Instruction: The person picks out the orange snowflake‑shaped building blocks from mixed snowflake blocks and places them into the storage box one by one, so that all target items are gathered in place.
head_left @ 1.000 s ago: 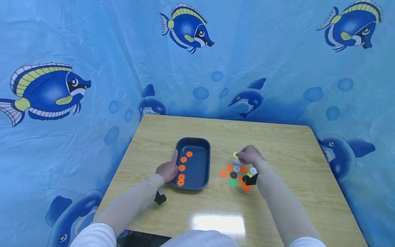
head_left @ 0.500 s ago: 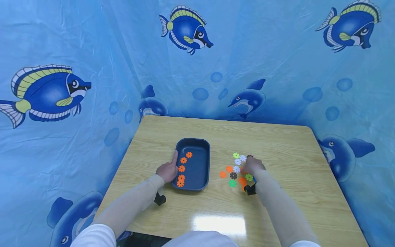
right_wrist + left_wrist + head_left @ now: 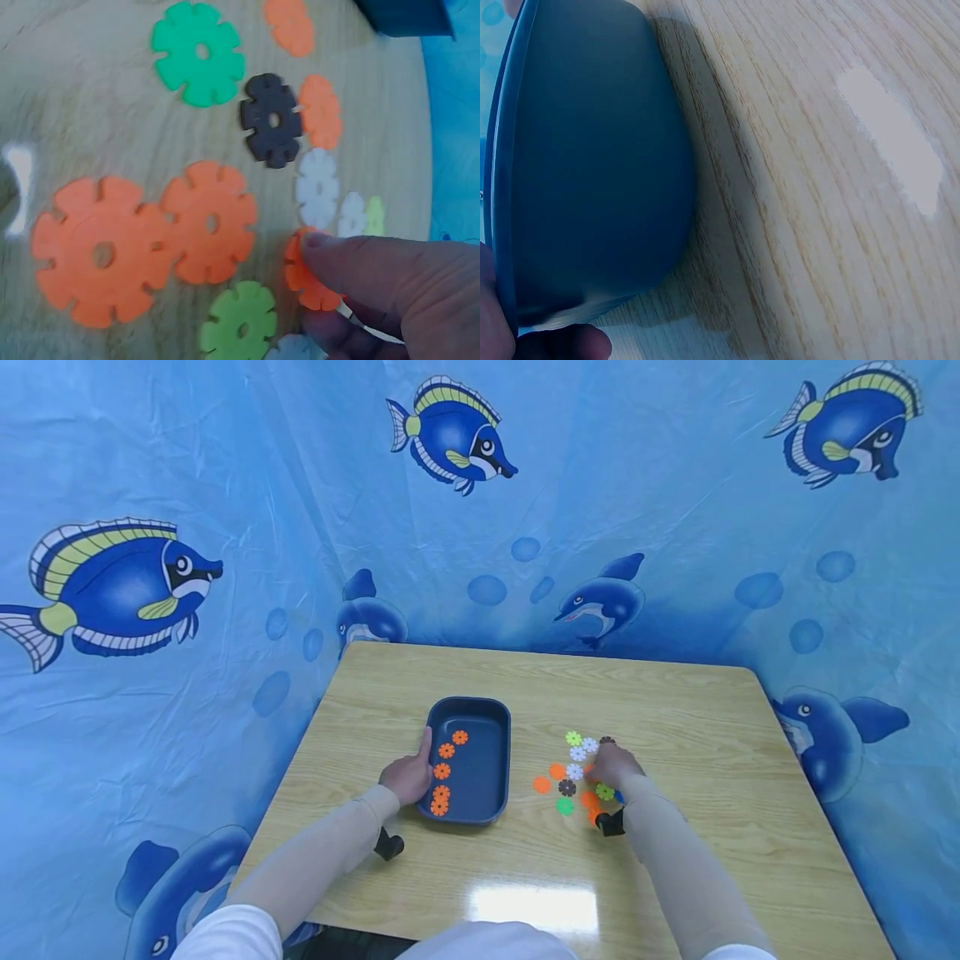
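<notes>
My left hand (image 3: 407, 777) grips the left side of a dark blue tray (image 3: 483, 764), and the left wrist view shows digits at its rim. Several orange snowflake discs (image 3: 442, 771) lie along the tray's left side. To the right of the tray, my right hand (image 3: 617, 764) is low over a loose group of discs. In the right wrist view its thumb and fingers pinch an orange snowflake disc (image 3: 300, 281), partly hidden by the thumb. Close by are a yellow-green disc (image 3: 240, 322) and two overlapping orange discs, one of them a larger-looking disc (image 3: 75, 255).
Also in the group are a black disc (image 3: 271, 120), a green disc (image 3: 198, 54), a white disc (image 3: 317, 187) and another dark disc (image 3: 607, 741) beyond the right hand. Everything is on a wooden table (image 3: 390, 685) backed by blue sea-print curtains (image 3: 660, 510).
My right hand has come nearer from the far yellow-green and white discs to the orange disc and now pinches it. A dark disc shows beyond it. The left hand stays on the tray.
</notes>
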Motion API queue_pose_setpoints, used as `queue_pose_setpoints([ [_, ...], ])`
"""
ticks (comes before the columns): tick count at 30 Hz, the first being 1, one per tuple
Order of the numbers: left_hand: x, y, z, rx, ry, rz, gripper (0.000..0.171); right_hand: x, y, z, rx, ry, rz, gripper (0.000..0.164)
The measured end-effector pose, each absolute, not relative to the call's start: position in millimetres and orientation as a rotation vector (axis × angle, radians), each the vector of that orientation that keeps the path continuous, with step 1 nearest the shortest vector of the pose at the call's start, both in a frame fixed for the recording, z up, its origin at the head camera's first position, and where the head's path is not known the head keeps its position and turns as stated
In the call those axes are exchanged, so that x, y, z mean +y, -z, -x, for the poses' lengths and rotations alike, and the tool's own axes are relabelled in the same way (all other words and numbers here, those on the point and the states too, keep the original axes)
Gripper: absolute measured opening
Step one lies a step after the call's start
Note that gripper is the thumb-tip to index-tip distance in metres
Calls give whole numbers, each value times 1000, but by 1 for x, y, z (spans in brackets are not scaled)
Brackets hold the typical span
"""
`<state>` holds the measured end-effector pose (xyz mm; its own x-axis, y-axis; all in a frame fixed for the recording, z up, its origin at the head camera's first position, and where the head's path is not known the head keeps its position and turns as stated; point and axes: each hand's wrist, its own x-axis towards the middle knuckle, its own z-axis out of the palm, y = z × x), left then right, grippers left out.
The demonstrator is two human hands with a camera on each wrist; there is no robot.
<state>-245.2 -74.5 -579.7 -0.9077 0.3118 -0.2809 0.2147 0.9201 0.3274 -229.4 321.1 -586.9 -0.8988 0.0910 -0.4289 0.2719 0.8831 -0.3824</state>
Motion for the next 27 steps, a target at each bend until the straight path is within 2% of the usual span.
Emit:
queue_pose_setpoints([
  [2, -75, 580, 245, 2745, -420, -388, 75, 321, 585, 228, 2638, 697, -235, 35],
  [6, -75, 580, 246, 2749, -425, -391, 75, 319, 576, 228, 2660, 816, -157, 17],
  [12, -75, 578, 246, 2746, -422, -385, 74, 294, 549, 236, 2633, 1121, -162, 15],
  [18, -75, 581, 246, 2749, -428, -382, 75, 245, 524, 249, 2455, 1459, -110, 17],
  [27, -75, 582, 247, 2738, -427, -379, 75, 162, 516, 250, 2371, 1401, 27, 8],
])
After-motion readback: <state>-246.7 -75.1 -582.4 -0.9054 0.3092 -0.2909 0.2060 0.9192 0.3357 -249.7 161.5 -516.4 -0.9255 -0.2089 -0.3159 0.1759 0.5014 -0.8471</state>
